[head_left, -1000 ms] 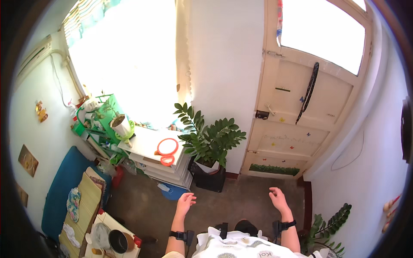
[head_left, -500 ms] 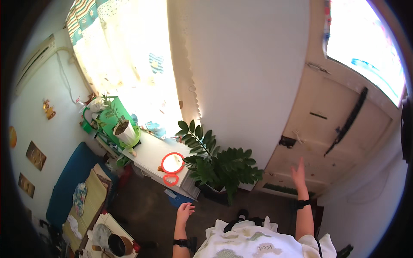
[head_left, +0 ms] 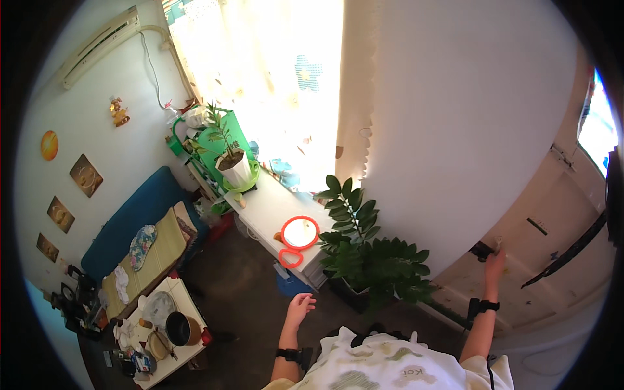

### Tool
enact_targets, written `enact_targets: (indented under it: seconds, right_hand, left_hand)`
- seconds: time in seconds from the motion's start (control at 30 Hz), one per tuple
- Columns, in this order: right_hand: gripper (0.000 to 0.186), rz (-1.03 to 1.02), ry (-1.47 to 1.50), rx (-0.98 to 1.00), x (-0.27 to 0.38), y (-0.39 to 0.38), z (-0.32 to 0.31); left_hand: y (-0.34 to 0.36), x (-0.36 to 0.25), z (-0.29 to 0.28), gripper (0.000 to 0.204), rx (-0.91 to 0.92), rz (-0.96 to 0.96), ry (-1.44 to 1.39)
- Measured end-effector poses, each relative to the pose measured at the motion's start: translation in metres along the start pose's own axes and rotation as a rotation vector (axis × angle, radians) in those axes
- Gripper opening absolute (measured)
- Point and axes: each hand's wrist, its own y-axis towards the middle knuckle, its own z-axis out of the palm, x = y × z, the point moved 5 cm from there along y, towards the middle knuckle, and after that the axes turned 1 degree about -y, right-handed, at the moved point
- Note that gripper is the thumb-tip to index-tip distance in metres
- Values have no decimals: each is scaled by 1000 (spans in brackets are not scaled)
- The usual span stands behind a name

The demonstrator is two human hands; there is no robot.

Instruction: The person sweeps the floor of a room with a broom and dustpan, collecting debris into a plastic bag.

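My right hand (head_left: 494, 260) reaches to the cream wooden door (head_left: 556, 214) at the right, its fingers closed on a small pale handle (head_left: 498, 243) beside a dark lock box (head_left: 481, 250). My left hand (head_left: 301, 307) hangs in mid-air below the white cabinet (head_left: 257, 205), open and holding nothing, with its fingers loosely bent. A leafy plant (head_left: 390, 263) stands between my hands and the white wall. On the cabinet are a round red-rimmed mirror (head_left: 299, 232) and a potted plant (head_left: 235, 169) in a white pot.
At the left, a blue sofa (head_left: 123, 227) with a mat stands by the wall, before a white low table (head_left: 179, 361) crowded with a pot and dishes. A bright curtained window (head_left: 260, 71) is above the cabinet. Dark floor (head_left: 240, 292) lies between the table and cabinet.
My right hand has risen and moved right onto the door's handle, closing on it. My view has turned, so the door now sits at the far right and more of the left wall shows.
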Motion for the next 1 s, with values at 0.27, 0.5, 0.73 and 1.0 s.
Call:
enact_targets:
  seconds: [0.27,0.5,0.73,1.0]
  right_hand:
    - [33,101,-168,13,1,-3,0]
    - [34,155,-228,-90,10,-80,-58]
    - [29,246,-149,-73,33,-204,-134]
    - [30,314,198,-473,-8,-349,-231]
  left_hand:
    - [-7,-21,-71,21,53,46,101]
    - [-11,-10,-144,20,80,-32,101]
    - [4,19,-124,20,254,-161,222]
    - [9,14,11,19,754,-63,350]
